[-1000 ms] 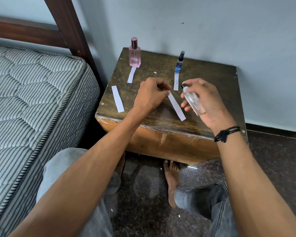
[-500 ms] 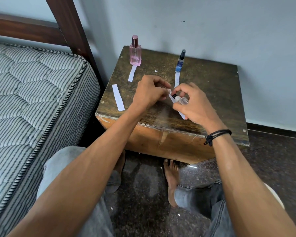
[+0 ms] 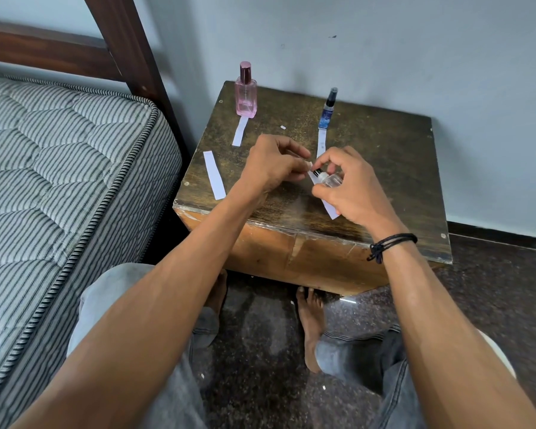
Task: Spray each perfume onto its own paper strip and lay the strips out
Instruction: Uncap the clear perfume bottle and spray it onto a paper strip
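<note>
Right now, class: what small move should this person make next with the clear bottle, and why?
Probably press the nozzle: the right hand holds the clear bottle with it close to the paper strip that the left hand pinches.

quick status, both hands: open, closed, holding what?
Left hand: closed, pinching the upper end of the paper strip.
Right hand: closed around the small clear spray bottle.

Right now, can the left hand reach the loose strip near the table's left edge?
Probably yes: the loose strip lies uncovered left of the left hand, nothing between. But that hand pinches a second strip, so it must let go first.
</note>
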`<state>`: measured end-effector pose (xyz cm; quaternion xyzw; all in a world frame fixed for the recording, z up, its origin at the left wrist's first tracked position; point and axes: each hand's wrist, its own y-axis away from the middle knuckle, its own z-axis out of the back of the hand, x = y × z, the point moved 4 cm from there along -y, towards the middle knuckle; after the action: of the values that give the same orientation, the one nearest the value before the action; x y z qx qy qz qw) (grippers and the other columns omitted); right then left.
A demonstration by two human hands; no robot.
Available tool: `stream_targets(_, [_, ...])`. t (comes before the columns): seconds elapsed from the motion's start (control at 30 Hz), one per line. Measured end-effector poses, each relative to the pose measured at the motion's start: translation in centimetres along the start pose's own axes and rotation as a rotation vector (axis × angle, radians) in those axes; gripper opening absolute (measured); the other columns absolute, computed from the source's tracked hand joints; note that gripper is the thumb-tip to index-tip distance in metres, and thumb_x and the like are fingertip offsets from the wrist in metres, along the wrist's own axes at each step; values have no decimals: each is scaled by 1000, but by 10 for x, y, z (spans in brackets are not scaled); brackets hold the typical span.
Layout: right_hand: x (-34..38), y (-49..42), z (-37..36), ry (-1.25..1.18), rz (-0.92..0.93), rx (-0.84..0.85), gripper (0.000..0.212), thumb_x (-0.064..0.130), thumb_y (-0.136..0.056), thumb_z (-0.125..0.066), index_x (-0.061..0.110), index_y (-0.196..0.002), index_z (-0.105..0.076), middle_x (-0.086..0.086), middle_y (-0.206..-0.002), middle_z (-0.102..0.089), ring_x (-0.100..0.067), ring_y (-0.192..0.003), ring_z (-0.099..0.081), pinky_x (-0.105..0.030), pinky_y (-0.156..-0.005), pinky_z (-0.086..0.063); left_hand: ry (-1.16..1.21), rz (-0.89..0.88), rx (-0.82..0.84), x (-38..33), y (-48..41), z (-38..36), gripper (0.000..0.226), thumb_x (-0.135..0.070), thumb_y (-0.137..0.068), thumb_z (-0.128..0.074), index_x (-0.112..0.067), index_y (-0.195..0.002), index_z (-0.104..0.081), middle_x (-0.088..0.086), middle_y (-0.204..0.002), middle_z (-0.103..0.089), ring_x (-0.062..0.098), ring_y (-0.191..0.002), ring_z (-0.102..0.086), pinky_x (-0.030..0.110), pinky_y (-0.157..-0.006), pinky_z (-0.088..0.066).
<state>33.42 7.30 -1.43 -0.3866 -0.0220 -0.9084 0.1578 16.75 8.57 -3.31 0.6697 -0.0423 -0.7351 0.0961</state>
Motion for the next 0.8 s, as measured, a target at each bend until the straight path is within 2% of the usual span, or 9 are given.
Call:
stream_targets(0.37, [1, 0, 1, 10, 3, -18, 26, 15, -79, -79, 26, -99, -67, -5, -98, -54, -17, -82, -56, -27, -69, -43, 43, 18, 20, 0, 1, 0, 14, 7, -77, -80, -3, -85, -75, 12, -79, -72, 20, -75, -72, 30, -70, -60])
stream_targets(0.63, [-2, 0, 0, 5, -20, -12, 25, 16, -75, -81, 25, -94, -68, -1, -94, -53, -16, -82, -55, -38, -75, -49, 61, 37, 22, -1, 0, 0, 14, 9, -77, -78, -2, -85, -74, 7, -75, -70, 16, -71, -69, 27, -67, -60])
stream_targets(0.8, [-1, 0, 4, -47, -68, -44, 26, 14, -77, -79, 27, -95, -67, -1, -95, -54, -20, -71, -57, -42, -57, -56, 60, 39, 28, -2, 2, 2, 15, 9, -78, -78, -2, -87, -74, 7, -75, -70, 18, -73, -70, 28, -69, -61])
